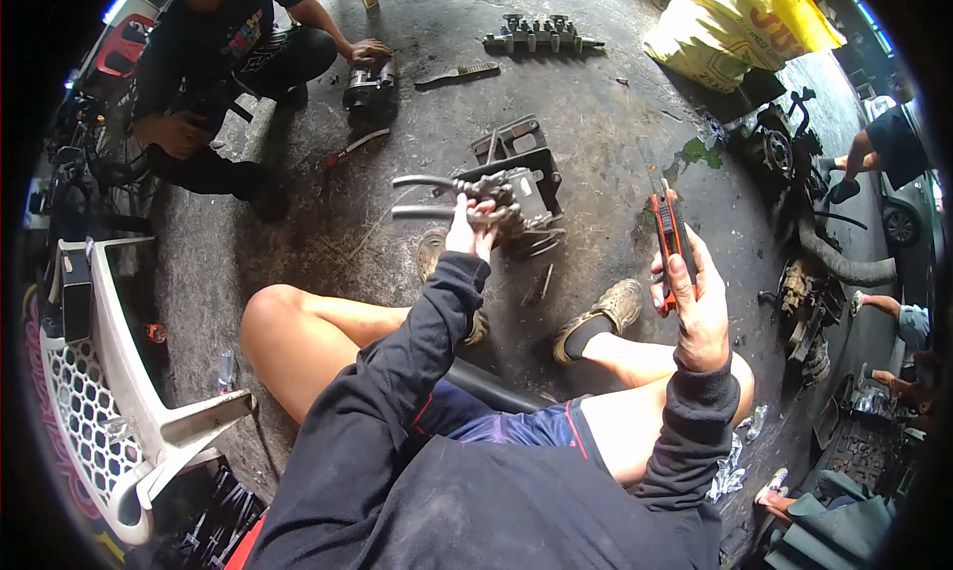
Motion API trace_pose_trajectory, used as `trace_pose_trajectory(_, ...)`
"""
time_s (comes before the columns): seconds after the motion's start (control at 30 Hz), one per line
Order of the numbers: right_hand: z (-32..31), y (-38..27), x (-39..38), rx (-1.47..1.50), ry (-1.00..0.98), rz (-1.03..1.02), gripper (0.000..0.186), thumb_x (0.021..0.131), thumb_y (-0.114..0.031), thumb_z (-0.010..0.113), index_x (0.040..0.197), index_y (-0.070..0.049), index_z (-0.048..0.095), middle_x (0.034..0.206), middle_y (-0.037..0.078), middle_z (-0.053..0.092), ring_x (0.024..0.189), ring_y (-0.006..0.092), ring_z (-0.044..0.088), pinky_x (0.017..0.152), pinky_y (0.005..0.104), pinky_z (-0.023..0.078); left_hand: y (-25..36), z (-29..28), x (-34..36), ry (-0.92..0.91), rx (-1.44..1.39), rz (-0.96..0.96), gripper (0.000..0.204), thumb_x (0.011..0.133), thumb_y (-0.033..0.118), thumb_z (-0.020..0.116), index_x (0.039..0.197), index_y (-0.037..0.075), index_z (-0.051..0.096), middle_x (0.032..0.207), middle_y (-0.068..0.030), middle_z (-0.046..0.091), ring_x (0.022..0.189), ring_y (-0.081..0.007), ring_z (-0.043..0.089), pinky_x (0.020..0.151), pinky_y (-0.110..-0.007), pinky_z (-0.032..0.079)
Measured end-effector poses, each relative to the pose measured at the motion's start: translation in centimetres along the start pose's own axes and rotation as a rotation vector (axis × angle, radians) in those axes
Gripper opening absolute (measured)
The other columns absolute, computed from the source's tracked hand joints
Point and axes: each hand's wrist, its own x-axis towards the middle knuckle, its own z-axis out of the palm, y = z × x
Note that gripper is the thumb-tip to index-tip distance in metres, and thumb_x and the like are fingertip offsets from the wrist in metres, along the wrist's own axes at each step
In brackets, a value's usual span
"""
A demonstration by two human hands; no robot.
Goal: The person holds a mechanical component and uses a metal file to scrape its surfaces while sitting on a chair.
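A knife (666, 228) is gripped in the closed right hand (703, 307), a metal part (491, 190) in the curled left hand (470, 230); cutting seems readied (steady support is probably needed next).

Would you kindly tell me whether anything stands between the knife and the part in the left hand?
Nothing visible does: open air separates the knife in the right hand from the part in the left hand; the box seems lower, on the floor.
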Motion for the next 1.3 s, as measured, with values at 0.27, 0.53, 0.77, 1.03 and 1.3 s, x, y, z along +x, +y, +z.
trace_pose_trajectory(0.27,-3.1,0.9,-0.5,0.067,0.057,0.01,0.054,0.097,-0.035,0.057,0.138,-0.004,0.043,0.09,0.005,0.056,0.06,0.0081,0.05,0.053,0.0209,0.038,6.2,5.9,5.7,-0.268,0.627,-0.224,0.052,0.093,0.056,0.051,0.118,0.011,0.055,0.118,-0.0083,0.066,0.109,-0.0237,0.061,0.091,-0.046,0.047)
trace_pose_trajectory(0.53,-7.2,3.2,-3.1,0.078,0.17,0.037,0.052,0.097,-0.036,0.057,0.137,-0.006,0.045,0.089,0.003,0.055,0.06,0.0073,0.049,0.051,0.0202,0.037,5.8,4.8,9.4,-0.052,0.371,0.172,0.029,0.091,0.032,0.053,0.112,0.012,0.059,0.103,-0.0166,0.07,0.081,-0.0257,0.066,0.059,-0.037,0.055)
trace_pose_trajectory(0.77,-9.4,4.1,-5.5,0.056,0.23,0.02,0.054,0.096,-0.038,0.057,0.137,-0.006,0.046,0.087,0.003,0.056,0.06,0.0068,0.049,0.053,0.0199,0.038,10.3,9.5,5.2,-0.026,1.306,-0.548,0.067,0.076,0.079,0.049,0.105,0.021,0.066,0.105,-0.0021,0.069,0.102,-0.0204,0.063,0.088,-0.042,0.042)
trace_pose_trajectory(1.03,-8.0,3.8,-5.2,0.19,0.158,0.028,0.052,0.098,-0.032,0.055,0.138,-0.001,0.043,0.083,0.001,0.054,0.063,0.0049,0.044,0.057,0.0196,0.039,13.4,9.2,4.9,0.013,2.062,-0.525,0.118,0.061,0.099,0.025,0.14,0.014,0.045,0.116,-0.0136,0.066,0.107,-0.0307,0.059,0.093,-0.05,0.039)
trace_pose_trajectory(1.3,-8.4,3.9,-4.5,0.126,0.167,0.053,0.054,0.096,-0.034,0.059,0.137,-0.002,0.044,0.085,0.001,0.054,0.064,0.0052,0.045,0.058,0.0196,0.04,13.7,5.2,9.2,-0.879,1.969,0.114,0.042,0.095,0.037,0.059,0.124,0.007,0.058,0.115,-0.0026,0.06,0.108,-0.0127,0.054,0.092,-0.028,0.044)
